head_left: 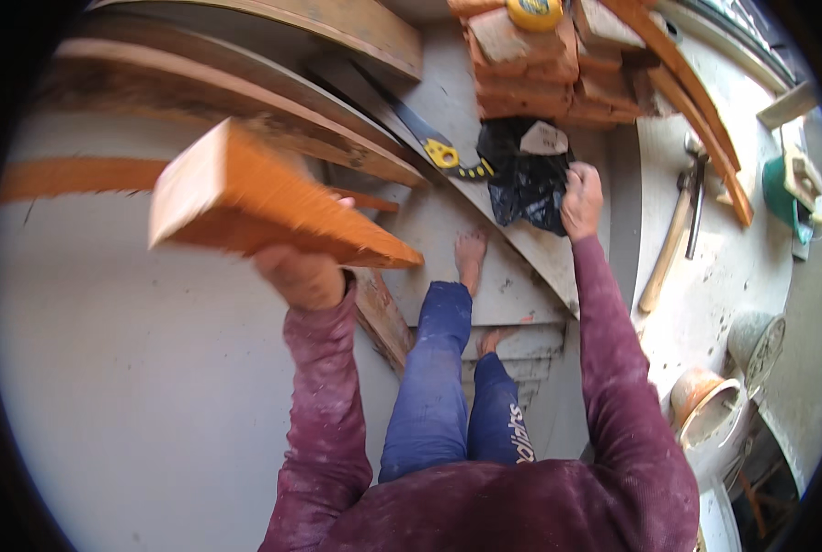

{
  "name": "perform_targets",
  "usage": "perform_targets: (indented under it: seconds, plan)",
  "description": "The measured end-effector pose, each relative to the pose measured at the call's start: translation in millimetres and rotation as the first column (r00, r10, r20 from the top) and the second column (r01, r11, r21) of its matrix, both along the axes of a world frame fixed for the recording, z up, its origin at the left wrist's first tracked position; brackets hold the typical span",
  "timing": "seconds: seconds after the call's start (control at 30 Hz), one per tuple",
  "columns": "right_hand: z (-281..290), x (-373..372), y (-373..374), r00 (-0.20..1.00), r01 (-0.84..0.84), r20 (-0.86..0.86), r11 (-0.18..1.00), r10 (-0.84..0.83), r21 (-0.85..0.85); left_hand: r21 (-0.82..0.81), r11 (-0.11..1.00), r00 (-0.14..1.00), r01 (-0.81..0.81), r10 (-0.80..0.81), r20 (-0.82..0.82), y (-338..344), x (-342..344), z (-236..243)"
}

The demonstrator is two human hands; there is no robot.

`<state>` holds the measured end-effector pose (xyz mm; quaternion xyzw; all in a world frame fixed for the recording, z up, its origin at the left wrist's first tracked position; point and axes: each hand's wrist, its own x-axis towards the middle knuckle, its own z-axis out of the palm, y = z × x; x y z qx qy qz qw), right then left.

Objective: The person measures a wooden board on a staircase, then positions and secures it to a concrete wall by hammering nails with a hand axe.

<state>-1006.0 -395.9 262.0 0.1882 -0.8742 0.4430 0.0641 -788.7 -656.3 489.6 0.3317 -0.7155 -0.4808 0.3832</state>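
My left hand is wrapped round an orange-brown wooden beam, holding it up in the air with its pale cut end toward the left. Some of its fingers are hidden behind the wood. At the right, my right hand grips the edge of a black plastic bag; a pale broken piece lies on top of the bag. A handsaw with a yellow and black handle rests just left of the bag, on a board that slants across the steps.
Stacked bricks stand beyond the bag, topped by a yellow tape measure. Long planks fill the upper left. On the right ledge lie a hammer, a green tool and buckets. Steps descend beneath my bare feet.
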Motion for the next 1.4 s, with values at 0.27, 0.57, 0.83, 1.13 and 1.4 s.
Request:
perform_targets:
  seconds: [0.27,0.57,0.83,1.13,1.4]
  plan:
    - [235.4,92.7,37.0,0.662,0.137,0.668,0.821,0.340,-0.554,-0.229,0.955,0.961,0.191,-0.230,-0.157,35.3,-36.7,168.4]
    - [521.7,139.8,46.2,0.913,-0.360,0.017,0.825,0.408,-0.435,-0.240,0.895,0.898,0.377,-0.416,-0.141,81.6,-10.9,281.1]
    - [604.0,198.5,89.3,0.823,-0.438,-0.471,0.882,0.317,-0.173,-0.092,0.767,0.727,0.635,-0.634,-0.265,139.3,-9.4,278.3]
    - [591.0,225.2,89.1,0.730,-0.371,-0.653,0.920,0.203,-0.129,-0.282,0.859,0.888,0.428,-0.457,-0.045,186.0,42.8,293.4]
    - [565.0,219.1,116.4,0.635,-0.252,-0.762,0.966,0.126,-0.050,-0.442,0.770,0.664,0.461,-0.629,-0.404,238.1,23.1,276.1]
